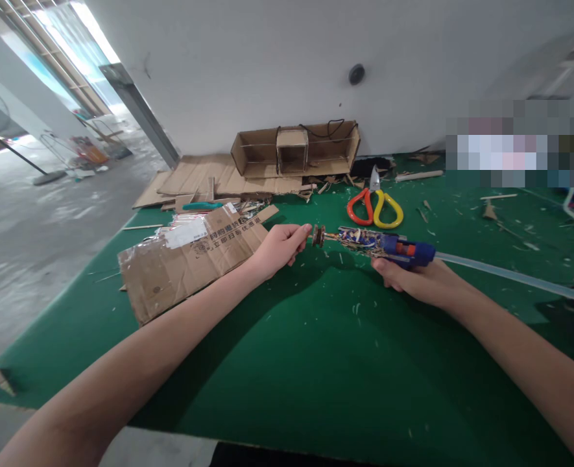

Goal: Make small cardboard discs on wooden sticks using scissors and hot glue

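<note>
My right hand (408,279) is wrapped round the handle of a blue hot glue gun (394,246), whose nozzle points left. A long translucent glue stick (501,269) sticks out of its back end, and stringy scraps cling to its front. Just off the nozzle tip, my left hand (284,246) pinches a small brown piece made of stacked round discs (318,235). Whether the tip touches the discs I cannot tell. Scissors (375,201) with one red and one yellow handle lie behind the glue gun, blades pointing away.
A printed cardboard piece (189,266) lies at the left on the green table (287,389). Against the wall stands an open cardboard box frame (257,152) with black cord. A teal-handled tool (202,205) and cardboard scraps lie near it. A blurred patch covers the right back.
</note>
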Demonstrator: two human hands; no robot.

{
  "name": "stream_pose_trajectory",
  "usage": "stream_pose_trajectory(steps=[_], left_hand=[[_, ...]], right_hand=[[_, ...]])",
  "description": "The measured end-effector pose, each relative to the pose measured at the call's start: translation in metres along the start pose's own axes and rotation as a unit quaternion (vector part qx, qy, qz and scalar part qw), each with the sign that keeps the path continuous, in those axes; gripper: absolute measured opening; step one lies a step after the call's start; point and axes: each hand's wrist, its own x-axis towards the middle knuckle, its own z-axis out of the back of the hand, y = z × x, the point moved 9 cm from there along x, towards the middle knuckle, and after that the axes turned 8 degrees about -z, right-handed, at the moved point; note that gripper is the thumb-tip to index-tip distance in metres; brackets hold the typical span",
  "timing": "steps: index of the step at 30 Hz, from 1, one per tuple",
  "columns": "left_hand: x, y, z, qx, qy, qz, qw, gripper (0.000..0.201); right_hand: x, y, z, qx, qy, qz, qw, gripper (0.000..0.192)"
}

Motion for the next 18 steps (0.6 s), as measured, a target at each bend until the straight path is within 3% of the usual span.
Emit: stream_pose_trajectory(steps=[3,18], left_hand=[[-0.0003,-0.0002,0.0001,0.004,-0.002,0.002,1.000,0.043],[-0.0004,-0.0004,0.0008,-0.002,-0.006,0.004,1.000,0.043]], right_hand=[[-0.0010,-0.0034,-0.0008,-0.029,0.010,-0.052,0.998,0.045],[-0.0019,0.0003,-0.0017,-0.022,0.017,-0.046,0.999,0.046]])
